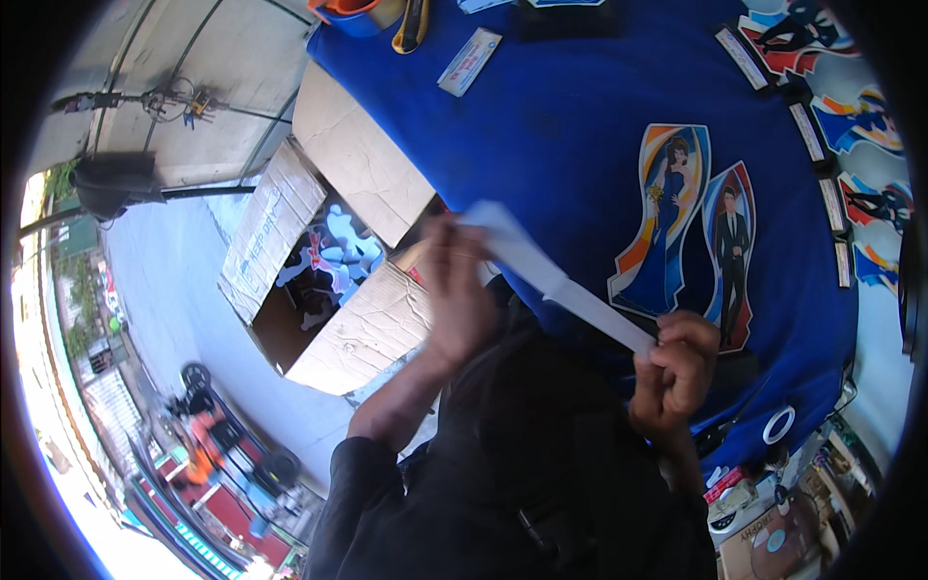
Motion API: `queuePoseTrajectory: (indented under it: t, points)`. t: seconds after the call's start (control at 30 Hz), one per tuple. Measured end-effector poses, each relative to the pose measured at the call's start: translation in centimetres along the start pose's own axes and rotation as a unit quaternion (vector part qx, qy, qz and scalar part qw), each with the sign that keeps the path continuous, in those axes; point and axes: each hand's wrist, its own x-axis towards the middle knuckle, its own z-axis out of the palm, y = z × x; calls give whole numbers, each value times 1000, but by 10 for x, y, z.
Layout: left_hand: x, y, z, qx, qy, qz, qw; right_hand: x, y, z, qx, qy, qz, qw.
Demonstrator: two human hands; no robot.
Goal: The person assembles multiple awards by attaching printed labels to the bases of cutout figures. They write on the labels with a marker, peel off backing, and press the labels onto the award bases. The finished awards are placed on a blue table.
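- One white strip (pixel 599 311) is the thing being handled: it slants in front of the person's body, over the near side of the blue-covered bench (pixel 541 116), with a small kink near its middle.
- Right hand (pixel 681 367): narrow, thumb and fingers pinched on the strip's lower end.
- Left hand (pixel 462 290): blurred at the strip's upper end; I cannot tell whether its fingers grip or only brush it.
- Step in hand, as I judge it: working the strip between both hands, perhaps straightening or peeling it; the blur hides which.
- Next move, in my judgement, calls for keeping the right pinch firm and a sure left hold, so the thin strip neither twists nor creases.
- Two large cutouts lie side by side on the bench: a woman cutout (pixel 667 222) in a blue dress and a man cutout (pixel 733 256) in a dark suit.
- Along the far right, four white nameplates (pixel 806 132) show beside more cutouts, too crowded at the rim to count surely.
- One white label (pixel 470 62), one white ring (pixel 778 424) and one open cardboard box (pixel 362 333); the pieces (pixel 353 237) inside overlap beyond counting.
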Motion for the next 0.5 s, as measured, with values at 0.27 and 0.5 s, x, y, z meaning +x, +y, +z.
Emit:
queuePoseTrajectory:
  t: [0.27,0.5]
  points:
    - [-52,-217,-95,335,115,-293,888,-25,13,-42,119,39,374,919]
    - [-15,22,-28,-146,-258,-142,944,-34,24,-60,306,14,505,807]
